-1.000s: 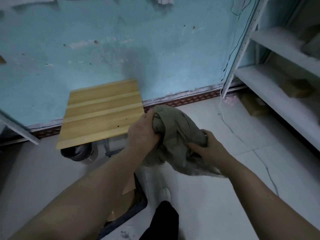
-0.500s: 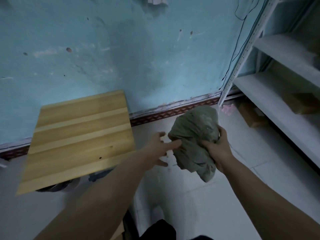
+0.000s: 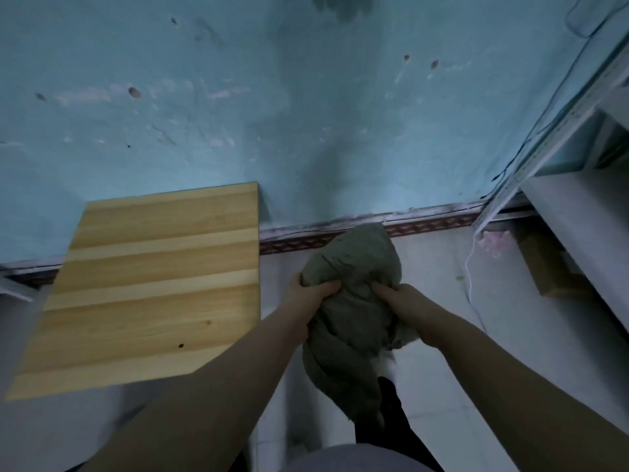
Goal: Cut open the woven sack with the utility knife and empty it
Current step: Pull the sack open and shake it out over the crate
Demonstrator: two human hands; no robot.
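Left hand (image 3: 315,301) and right hand (image 3: 413,310) both grasp the sack (image 3: 354,267), fingers dug into its cloth from either side, thumbs pressed into the folds. They hold it up in the air in front of the person's body, over the floor (image 3: 442,386) and to the right of the counter (image 3: 153,284), apart from it as far as I can tell. Gripping it from two sides like that looks to me like a way of bunching or squeezing the slack cloth, perhaps to shake it out or wad it up. The sack is a dull grey-green, badly creased, gathered into a rounded lump above the hands with a limp tail hanging down toward the person's legs. A frayed edge shows below the right hand. It sags like something with little or nothing left in it, so I'd guess the emptying is mostly done. No knife shows anywhere. Further back stands the scuffed blue wall (image 3: 306,114), and to the right a pale shelf (image 3: 578,216) with a box (image 3: 544,270) underneath.
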